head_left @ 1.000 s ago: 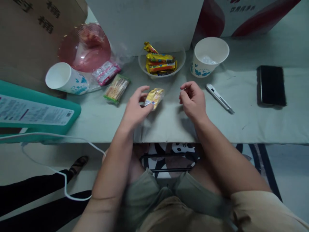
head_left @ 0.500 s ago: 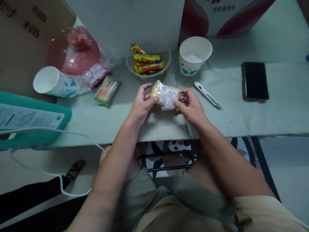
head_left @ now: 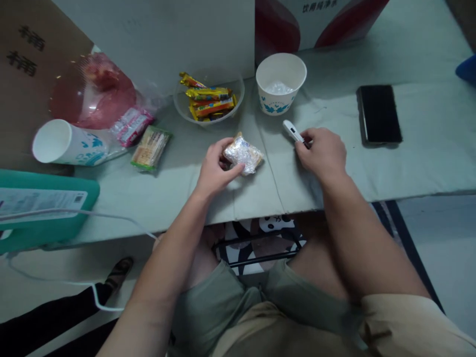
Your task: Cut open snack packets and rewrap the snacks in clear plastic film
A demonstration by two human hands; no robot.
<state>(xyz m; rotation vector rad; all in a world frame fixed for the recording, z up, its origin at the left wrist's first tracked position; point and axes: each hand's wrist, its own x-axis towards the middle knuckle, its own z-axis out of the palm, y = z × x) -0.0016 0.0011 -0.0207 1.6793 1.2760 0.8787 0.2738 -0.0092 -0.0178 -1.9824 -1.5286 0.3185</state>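
Note:
A small packet in shiny clear wrap is pinched between the thumb and fingers of my left hand, just above the cloth. My right hand is closed around the lower part of a white utility knife, whose rounded end sticks out toward the paper cups; its blade end is hidden under the hand. Behind the packet stands a clear plastic bowl with several yellow-wrapped snack bars. Right of that, an upright paper cup holds crumpled clear plastic.
At the left lie a tipped paper cup, a pink packet, a green-edged cracker packet and a red plastic bowl. A teal jug and white cable are nearer. A black phone lies right; boxes stand behind.
My right hand has let go of the wrapped packet, moved right and taken hold of the utility knife. The packet stays in my left hand. The camera view has shifted slightly.

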